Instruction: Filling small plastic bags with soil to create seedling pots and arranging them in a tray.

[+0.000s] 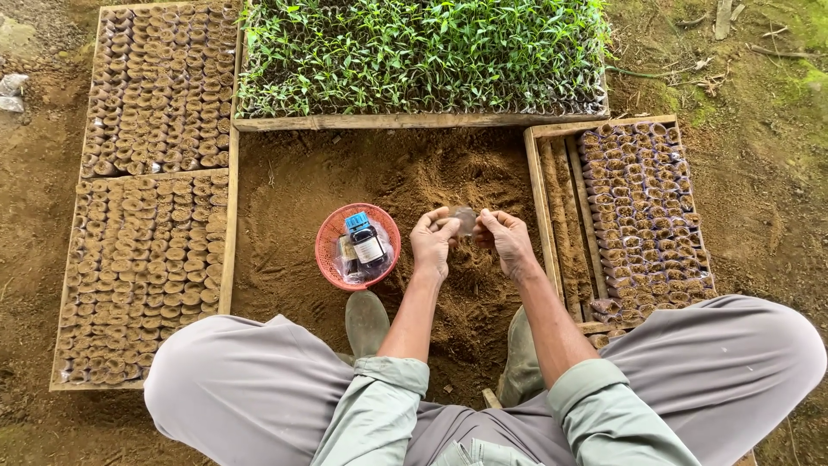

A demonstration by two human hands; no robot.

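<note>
Loose brown soil [379, 173] between seedling trays [147, 259]

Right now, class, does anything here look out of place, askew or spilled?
Mostly tidy. The one oddity: the right tray is only part filled, its pots crowded to the far side, leaving bare slats, and a few at the near end lie tipped. The bottle sits slanted in the red basket.

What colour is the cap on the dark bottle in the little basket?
Blue. The bottle stands in the red basket, left of the left hand; head view.
</note>
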